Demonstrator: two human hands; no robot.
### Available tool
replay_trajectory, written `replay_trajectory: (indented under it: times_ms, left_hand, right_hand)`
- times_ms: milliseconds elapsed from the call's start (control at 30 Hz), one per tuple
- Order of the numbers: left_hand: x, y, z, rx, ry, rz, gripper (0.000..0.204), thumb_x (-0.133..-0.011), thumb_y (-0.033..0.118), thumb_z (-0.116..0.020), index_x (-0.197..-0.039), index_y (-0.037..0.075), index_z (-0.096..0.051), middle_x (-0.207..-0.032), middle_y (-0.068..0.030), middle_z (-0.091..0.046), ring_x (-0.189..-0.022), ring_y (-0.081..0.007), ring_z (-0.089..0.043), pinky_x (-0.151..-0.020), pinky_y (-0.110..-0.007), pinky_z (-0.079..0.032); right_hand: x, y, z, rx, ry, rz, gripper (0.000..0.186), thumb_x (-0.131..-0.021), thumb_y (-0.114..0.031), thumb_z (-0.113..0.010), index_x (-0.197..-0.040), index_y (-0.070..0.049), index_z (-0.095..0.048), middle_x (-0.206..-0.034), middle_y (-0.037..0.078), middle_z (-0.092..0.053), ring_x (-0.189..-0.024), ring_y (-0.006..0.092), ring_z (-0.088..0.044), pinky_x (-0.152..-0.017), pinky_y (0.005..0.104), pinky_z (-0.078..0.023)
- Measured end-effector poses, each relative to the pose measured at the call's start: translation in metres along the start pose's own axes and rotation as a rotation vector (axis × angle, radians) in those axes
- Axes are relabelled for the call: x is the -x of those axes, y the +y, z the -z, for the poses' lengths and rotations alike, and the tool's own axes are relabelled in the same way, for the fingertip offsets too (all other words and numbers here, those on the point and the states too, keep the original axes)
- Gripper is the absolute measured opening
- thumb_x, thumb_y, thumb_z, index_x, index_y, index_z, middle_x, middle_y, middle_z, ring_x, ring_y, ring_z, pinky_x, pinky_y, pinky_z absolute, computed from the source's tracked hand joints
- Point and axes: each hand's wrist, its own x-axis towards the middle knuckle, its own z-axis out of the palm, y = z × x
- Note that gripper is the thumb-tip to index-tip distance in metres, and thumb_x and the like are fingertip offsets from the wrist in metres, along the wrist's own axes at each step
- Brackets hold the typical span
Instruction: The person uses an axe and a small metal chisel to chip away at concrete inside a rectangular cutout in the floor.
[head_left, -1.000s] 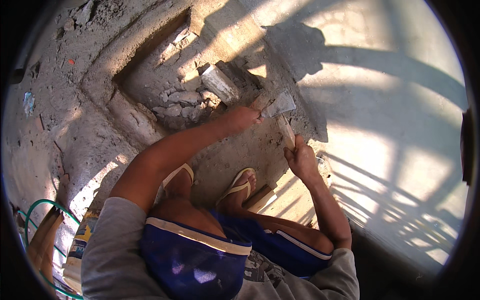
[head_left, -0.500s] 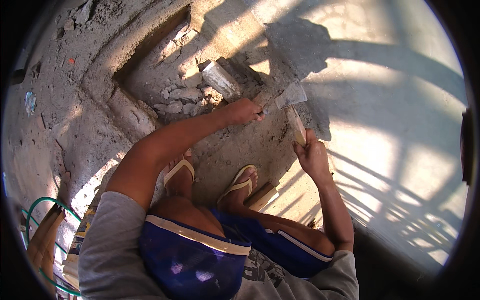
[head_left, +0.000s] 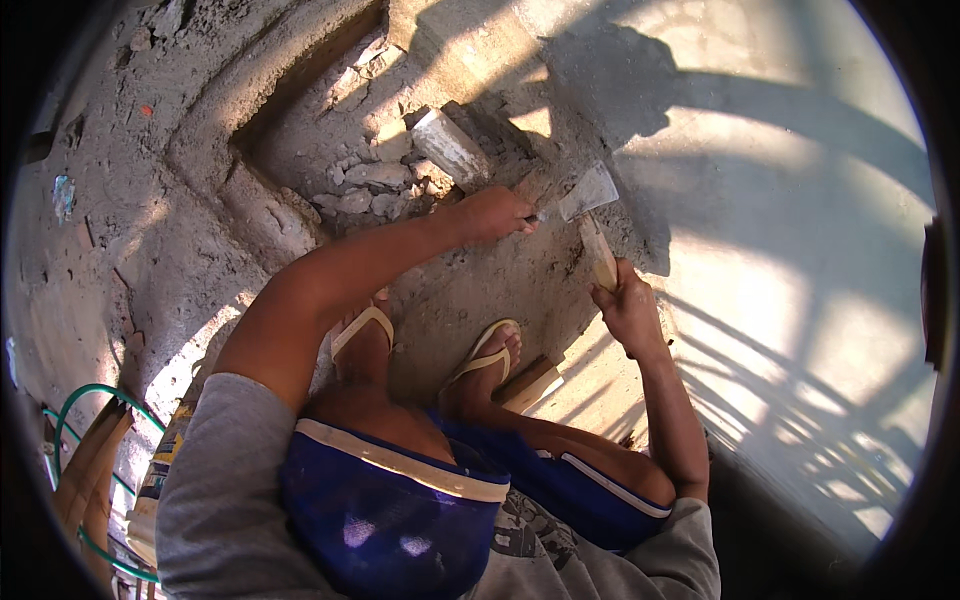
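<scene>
My right hand is closed around the wooden handle of a hatchet, whose wide pale metal head is beside my left hand. My left hand forms a fist around a thin metal chisel. Only a short end of the chisel shows, pointing toward the hatchet head; the rest is hidden by my fingers. The two look close together, though I cannot tell whether they touch. Just beyond my left hand lies a whitish pipe piece, slanting across broken rubble.
A dug trench edge runs behind the rubble. Smooth concrete floor with shadows stretches right. My sandalled feet stand below my hands, near a wood offcut. A green hose loops at the lower left.
The view has shifted slightly, so the scene sits a little further right and lower. Both hands keep their holds, and the hatchet head stays near the chisel.
</scene>
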Motion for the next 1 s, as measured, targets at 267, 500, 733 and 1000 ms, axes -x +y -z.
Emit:
replay_trajectory:
  times_ms: [267, 500, 733, 1000]
  left_hand:
    - [0.007, 0.036, -0.07, -0.576, -0.209, -0.2, 0.014, -0.088, 0.021, -0.066, -0.097, 0.011, -0.065, -0.092, -0.0119, -0.066, -0.089, -0.0337, -0.069, -0.077, -0.046, -0.055]
    - [0.025, 0.018, -0.036, -0.041, 0.356, 0.187, 0.019, -0.093, 0.015, -0.062, -0.11, 0.007, -0.061, -0.104, -0.0119, -0.069, -0.098, -0.0295, -0.07, -0.081, -0.037, -0.057]
    - [0.027, -0.012, -0.007, 0.715, 0.81, 0.344, 0.017, -0.1, 0.018, -0.06, -0.105, 0.002, -0.066, -0.092, -0.009, -0.073, -0.089, -0.0158, -0.072, -0.075, -0.035, -0.055]
    - [0.04, 0.011, -0.013, 0.439, 0.577, 0.363, 0.018, -0.101, 0.018, -0.06, -0.105, 0.001, -0.066, -0.097, -0.0087, -0.073, -0.089, -0.0192, -0.071, -0.079, -0.033, -0.052]
  right_hand:
    - [0.003, -0.026, 0.027, -0.561, 0.164, 0.072, 0.023, -0.094, -0.011, -0.071, -0.112, -0.001, -0.059, -0.09, 0.003, -0.067, -0.076, 0.0081, -0.058, -0.066, 0.0273, -0.048]
    - [0.011, 0.012, -0.004, -0.757, 0.086, -0.046, 0.027, -0.095, -0.008, -0.07, -0.116, -0.001, -0.054, -0.075, 0.001, -0.057, -0.05, 0.0106, -0.054, -0.046, 0.0256, -0.046]
    - [0.016, 0.008, -0.019, -0.725, -0.071, -0.156, 0.027, -0.096, -0.011, -0.068, -0.116, -0.001, -0.054, -0.074, 0.002, -0.058, -0.049, 0.0106, -0.054, -0.046, 0.0265, -0.046]
    - [0.003, -0.018, -0.004, -0.455, -0.147, -0.028, 0.031, -0.094, -0.019, -0.069, -0.115, 0.001, -0.059, -0.077, 0.007, -0.063, -0.06, 0.0118, -0.06, -0.054, 0.0304, -0.048]
